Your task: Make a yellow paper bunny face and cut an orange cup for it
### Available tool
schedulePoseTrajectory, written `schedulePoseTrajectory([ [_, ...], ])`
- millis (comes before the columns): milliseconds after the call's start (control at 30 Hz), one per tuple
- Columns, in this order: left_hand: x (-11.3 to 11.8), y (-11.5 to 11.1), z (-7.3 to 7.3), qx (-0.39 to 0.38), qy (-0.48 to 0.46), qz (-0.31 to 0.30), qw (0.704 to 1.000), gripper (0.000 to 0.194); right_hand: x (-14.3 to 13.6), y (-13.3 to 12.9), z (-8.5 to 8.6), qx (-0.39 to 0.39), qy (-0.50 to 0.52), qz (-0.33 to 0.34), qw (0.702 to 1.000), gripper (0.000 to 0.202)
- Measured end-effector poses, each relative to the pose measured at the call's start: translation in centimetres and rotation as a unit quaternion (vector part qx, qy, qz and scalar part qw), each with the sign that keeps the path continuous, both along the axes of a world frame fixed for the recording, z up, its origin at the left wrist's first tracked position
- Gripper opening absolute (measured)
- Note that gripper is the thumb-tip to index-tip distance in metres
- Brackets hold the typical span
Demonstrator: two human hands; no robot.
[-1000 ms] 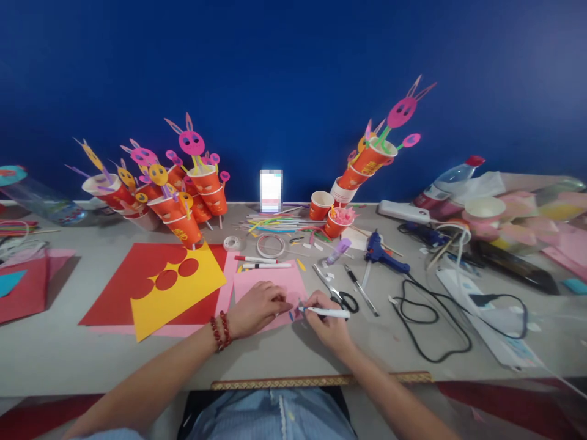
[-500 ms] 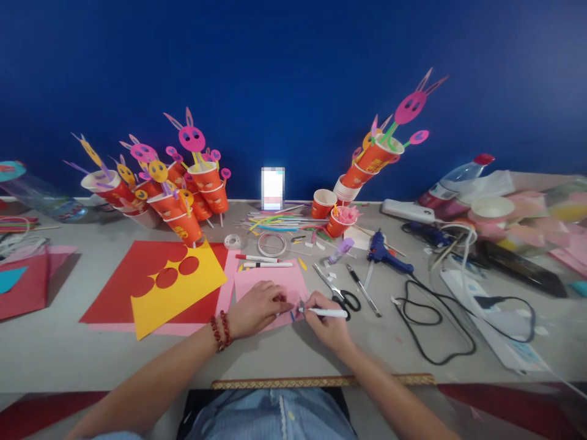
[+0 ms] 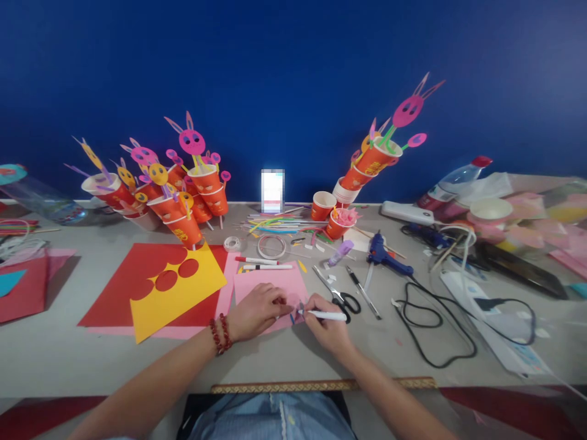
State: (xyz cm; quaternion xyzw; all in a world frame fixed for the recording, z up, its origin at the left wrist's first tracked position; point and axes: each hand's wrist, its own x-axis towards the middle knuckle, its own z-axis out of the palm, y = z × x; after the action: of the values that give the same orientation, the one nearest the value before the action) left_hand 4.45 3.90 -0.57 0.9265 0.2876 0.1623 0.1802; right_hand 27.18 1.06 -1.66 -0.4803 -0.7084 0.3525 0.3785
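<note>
My right hand (image 3: 326,321) is closed around a white marker (image 3: 328,315), its tip pointing left toward a small pink paper piece (image 3: 298,310) with blue marks. From the other side, the fingertips of my left hand (image 3: 259,310) pinch that piece, though its edges are partly hidden by my fingers. Both hands are low over a pink paper sheet (image 3: 268,281) on the table. A red-capped marker (image 3: 257,261) and a black-and-white marker (image 3: 268,267) lie just beyond the sheet. Black-handled scissors (image 3: 343,302) lie right of my right hand, beside a pen (image 3: 364,292).
Yellow paper with cut-out circles (image 3: 178,296) lies on red paper (image 3: 110,293) at left. Decorated cups (image 3: 208,183) stand behind, with more stacked cups (image 3: 367,165) at right. A blue glue gun (image 3: 387,256), its cable and a power strip (image 3: 495,330) occupy the right side.
The view has shifted very slightly. Both hands keep nearly the same position, with the marker still at the small pink piece.
</note>
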Motion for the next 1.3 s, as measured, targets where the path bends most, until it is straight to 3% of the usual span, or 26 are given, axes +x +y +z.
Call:
schedulePoseTrajectory([
  [1300,-0.02,-0.03,0.13,0.005,0.008,0.003,1.0,0.031,0.06,-0.15,0.16,0.007,-0.004,0.019,1.0,0.013],
])
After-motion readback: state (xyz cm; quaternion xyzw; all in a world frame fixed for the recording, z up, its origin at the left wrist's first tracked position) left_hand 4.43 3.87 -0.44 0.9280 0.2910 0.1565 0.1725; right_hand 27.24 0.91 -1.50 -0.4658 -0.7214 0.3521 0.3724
